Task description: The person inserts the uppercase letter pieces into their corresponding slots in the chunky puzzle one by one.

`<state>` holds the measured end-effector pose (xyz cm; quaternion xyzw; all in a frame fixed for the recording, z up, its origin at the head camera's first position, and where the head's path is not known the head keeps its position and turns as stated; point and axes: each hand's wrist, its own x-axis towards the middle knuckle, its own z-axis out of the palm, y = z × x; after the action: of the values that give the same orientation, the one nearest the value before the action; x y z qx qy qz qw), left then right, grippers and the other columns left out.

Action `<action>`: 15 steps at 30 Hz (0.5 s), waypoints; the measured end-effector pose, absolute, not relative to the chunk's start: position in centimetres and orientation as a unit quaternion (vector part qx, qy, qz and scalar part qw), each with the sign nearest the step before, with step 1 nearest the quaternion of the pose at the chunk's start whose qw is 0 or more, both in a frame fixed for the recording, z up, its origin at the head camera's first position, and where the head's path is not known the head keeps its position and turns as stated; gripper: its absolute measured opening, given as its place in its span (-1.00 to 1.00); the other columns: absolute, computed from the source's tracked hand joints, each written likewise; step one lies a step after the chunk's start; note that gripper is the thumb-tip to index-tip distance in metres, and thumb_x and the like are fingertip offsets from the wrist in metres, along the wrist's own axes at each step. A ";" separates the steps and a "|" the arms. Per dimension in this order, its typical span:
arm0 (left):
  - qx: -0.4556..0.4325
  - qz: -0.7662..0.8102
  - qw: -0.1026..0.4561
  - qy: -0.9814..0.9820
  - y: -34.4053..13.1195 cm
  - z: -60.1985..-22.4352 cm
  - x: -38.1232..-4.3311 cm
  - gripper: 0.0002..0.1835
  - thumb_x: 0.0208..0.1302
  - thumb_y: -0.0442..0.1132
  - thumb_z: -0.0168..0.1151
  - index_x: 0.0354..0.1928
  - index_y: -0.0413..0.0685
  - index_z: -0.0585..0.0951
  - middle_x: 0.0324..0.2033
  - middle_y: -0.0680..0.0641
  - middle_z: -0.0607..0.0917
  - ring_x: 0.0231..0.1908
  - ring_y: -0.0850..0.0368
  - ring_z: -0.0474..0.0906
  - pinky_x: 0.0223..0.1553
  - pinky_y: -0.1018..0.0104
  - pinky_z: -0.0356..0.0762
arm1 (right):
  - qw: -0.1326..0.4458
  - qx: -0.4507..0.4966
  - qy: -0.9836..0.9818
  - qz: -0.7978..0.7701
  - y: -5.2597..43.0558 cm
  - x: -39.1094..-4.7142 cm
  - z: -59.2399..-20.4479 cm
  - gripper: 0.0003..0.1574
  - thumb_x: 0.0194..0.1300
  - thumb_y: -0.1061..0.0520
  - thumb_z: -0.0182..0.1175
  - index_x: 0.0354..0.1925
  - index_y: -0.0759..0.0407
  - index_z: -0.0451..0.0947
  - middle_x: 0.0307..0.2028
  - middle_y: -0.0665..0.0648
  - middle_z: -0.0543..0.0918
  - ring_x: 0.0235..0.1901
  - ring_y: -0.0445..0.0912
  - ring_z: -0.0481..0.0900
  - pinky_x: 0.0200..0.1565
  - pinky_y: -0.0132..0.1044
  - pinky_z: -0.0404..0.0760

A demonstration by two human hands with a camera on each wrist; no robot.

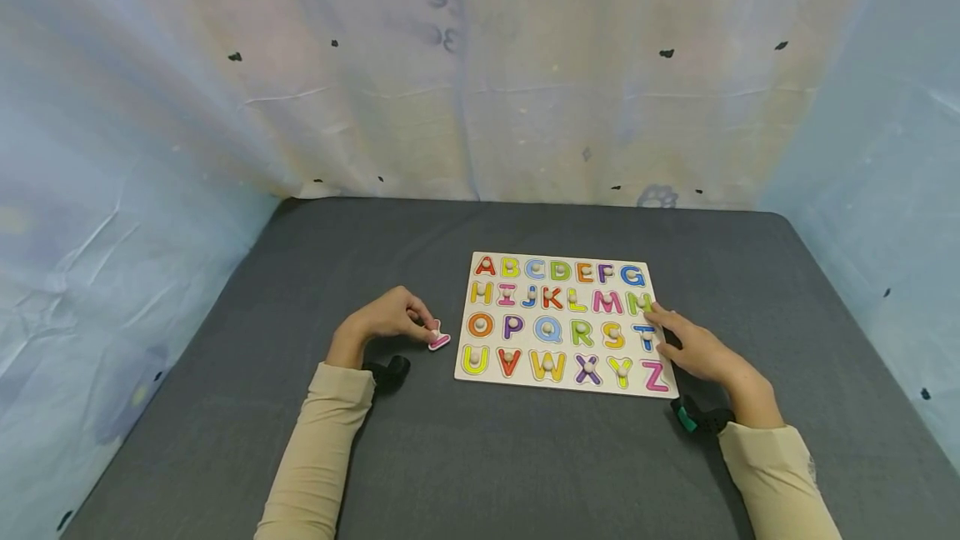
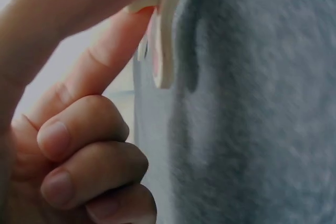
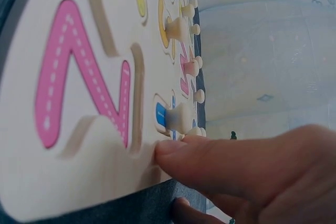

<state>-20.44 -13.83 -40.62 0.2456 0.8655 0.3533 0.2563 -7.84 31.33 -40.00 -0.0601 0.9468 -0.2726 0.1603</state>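
Left of the board, my left hand (image 1: 392,315) pinches a pink letter piece (image 1: 439,342) between thumb and fingertips. The left wrist view shows the piece's pale wooden edge (image 2: 165,61) tilted close over the grey cloth, its letter partly hidden by the fingers; the other fingers curl toward the palm. My right hand (image 1: 697,348) rests on the right edge of the wooden alphabet board (image 1: 525,282), fingers touching near the green N and the blue T (image 3: 161,115). In the right wrist view, the pink Z recess (image 3: 58,72) holds no knobbed piece.
Knobbed letters in several colours, such as the orange O (image 1: 481,324), fill the other recesses. Dark grey cloth (image 1: 525,465) covers the table. Pale patterned sheets (image 1: 540,107) hang behind it and at both sides. Each wrist wears a black camera band (image 1: 388,373).
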 end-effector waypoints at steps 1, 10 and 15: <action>0.246 0.355 0.254 0.865 -13.7 -40.4 -20.4 -0.85 -0.01 -0.25 0.48 -0.38 -0.16 0.77 -0.47 0.03 0.72 -0.54 0.30 0.33 -0.50 0.47 0.25 | 0.161 -0.059 0.947 -0.273 31.3 -7.8 -40.0 -0.26 0.33 0.19 0.11 0.39 0.39 0.16 0.43 0.51 0.04 0.38 0.52 -0.04 0.28 0.45 0.02; 0.271 0.344 0.212 0.874 -11.9 -39.3 -19.6 -0.87 0.05 -0.24 0.43 -0.35 -0.13 0.77 -0.39 -0.08 0.73 -0.51 0.25 0.29 -0.49 0.47 0.23 | 0.159 -0.064 0.948 -0.268 31.4 -7.8 -40.0 -0.27 0.33 0.19 0.11 0.38 0.39 0.16 0.42 0.52 0.05 0.37 0.53 -0.02 0.27 0.45 0.04; 0.288 0.341 0.186 0.875 -10.3 -39.4 -19.2 -0.88 0.07 -0.22 0.43 -0.35 -0.10 0.78 -0.31 -0.09 0.75 -0.39 0.20 0.39 -0.36 0.46 0.33 | 0.157 -0.065 0.948 -0.268 31.6 -7.8 -40.3 -0.27 0.33 0.19 0.11 0.39 0.37 0.16 0.43 0.50 0.05 0.38 0.52 -0.02 0.27 0.44 0.05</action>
<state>-19.17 -10.29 -39.44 0.2880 0.8752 0.3411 0.1862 -7.85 31.57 -40.28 -0.0649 0.9484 -0.2678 0.1567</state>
